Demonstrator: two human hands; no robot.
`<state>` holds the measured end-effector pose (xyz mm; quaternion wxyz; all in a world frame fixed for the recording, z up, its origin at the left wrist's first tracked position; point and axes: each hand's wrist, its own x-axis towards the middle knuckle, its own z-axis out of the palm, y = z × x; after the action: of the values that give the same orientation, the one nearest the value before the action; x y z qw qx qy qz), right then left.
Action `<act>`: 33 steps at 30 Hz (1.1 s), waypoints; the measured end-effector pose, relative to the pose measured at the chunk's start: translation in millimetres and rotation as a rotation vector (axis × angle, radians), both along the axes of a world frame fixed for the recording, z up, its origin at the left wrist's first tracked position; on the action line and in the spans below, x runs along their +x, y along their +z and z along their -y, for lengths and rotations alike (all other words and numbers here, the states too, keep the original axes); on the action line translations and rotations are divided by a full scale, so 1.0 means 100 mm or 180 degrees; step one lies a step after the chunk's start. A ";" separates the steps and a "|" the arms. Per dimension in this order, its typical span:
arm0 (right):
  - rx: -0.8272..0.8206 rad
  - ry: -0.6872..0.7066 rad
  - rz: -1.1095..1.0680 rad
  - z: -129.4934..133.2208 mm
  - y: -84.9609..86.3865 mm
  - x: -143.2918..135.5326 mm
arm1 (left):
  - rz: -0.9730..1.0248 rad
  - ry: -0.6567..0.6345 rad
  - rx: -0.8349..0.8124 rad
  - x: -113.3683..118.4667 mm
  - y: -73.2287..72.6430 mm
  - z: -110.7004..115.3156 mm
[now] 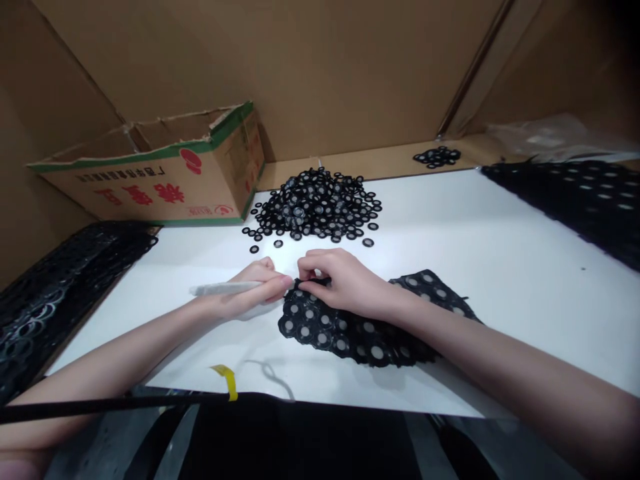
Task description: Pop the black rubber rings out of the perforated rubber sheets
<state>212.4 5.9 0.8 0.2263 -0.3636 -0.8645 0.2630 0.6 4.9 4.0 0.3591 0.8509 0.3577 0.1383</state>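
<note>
A black sheet of joined rings with pale centres (345, 327) lies on the white table, partly under my right forearm. My left hand (257, 290) is closed round a whitish pen-like tool (225, 288), whose right end meets the sheet's upper left corner. At that same corner my right hand (340, 280) pinches the black edge between thumb and fingers. The two hands' fingertips are close together. Behind them rises a heap of loose black rings (320, 203), with a few strays around its front.
An open cardboard box (170, 180) stands at the back left. Black ringed material (35, 300) lies at far left, another sheet (585, 200) at right. A small ring pile (437, 157) sits near clear plastic (550, 137). Yellow tape (227, 381) sticks to the front edge.
</note>
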 end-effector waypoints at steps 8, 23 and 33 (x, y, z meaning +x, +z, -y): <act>-0.0159 -0.0196 0.0085 0.00 -0.02 0.03 | 0.0171 0.0046 0.0112 -0.02 -0.04 0.01; -0.0334 -0.0218 0.0457 0.03 0.09 0.01 | 0.1104 -0.0048 -0.0159 -0.04 -0.08 0.03; -0.0317 -0.0038 0.0304 0.04 0.09 0.00 | 0.0509 0.0160 -0.0491 -0.05 -0.02 0.02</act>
<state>212.5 2.0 10.0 0.1681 -0.3918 -0.8579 0.2867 -4.3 2.6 2.4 0.4473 0.7977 0.3587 0.1867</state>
